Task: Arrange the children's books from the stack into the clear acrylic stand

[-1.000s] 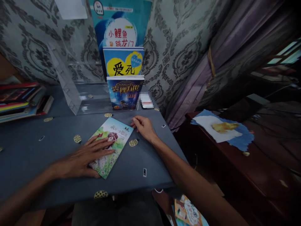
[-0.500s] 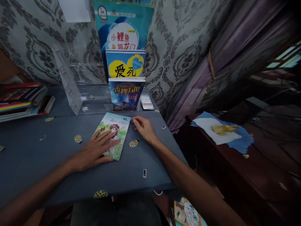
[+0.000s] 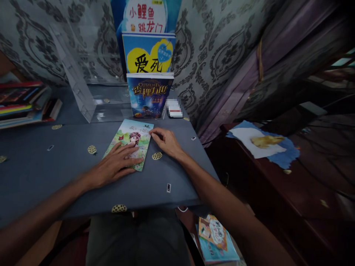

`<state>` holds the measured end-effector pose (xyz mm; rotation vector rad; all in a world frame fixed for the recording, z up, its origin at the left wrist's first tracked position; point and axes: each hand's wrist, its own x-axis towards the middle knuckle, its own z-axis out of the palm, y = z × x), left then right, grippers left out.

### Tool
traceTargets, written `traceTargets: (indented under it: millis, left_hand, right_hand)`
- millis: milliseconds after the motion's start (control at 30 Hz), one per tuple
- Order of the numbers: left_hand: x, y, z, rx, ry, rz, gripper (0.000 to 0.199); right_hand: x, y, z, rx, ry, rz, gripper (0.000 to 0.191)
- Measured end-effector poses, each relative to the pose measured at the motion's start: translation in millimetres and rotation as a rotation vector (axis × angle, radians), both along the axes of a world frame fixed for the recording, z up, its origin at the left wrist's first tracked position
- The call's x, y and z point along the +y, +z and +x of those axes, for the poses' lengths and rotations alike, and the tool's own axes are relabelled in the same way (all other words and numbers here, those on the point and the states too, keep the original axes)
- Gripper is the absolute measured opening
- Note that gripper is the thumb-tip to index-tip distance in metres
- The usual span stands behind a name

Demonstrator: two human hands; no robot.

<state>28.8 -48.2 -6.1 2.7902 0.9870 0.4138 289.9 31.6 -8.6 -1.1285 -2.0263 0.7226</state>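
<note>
Grey-blue cloth [image 3: 63, 155] over the tabletop [image 3: 183, 175], printed with yellow pineapples [image 3: 92, 149]. Lying on it, near the clear acrylic rack [image 3: 85, 105] of upright books [image 3: 151, 96], a pastel illustrated paperback [image 3: 134, 136] beneath the left grip [image 3: 118, 162]: unclenched, fingers spread across the cover. Right grip [image 3: 165, 142] bent at the paperback's right edge; impossible to tell whether pinching. Beyond, grey damask patterning [image 3: 194, 55] and tied purple curtain [image 3: 235, 87]; rightward, dark red furniture [image 3: 280, 195] bearing ragged blue fabric [image 3: 290, 153].
</note>
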Motion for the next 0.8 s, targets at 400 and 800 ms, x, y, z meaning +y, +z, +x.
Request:
traceTargets:
  millis: [400, 800]
  left_hand:
    - [-16, -1.5, -6, -0.074, -0.130, 0.078, 0.046]
    - [-18, 8.6, 4, -0.151, -0.084, 0.009, 0.039]
  right_hand:
    - [0, 0.6, 0, -0.091, 0.003, 0.048, 0.023]
    - [-17, 1.3, -13, -0.285, 0.012, 0.170, 0.025]
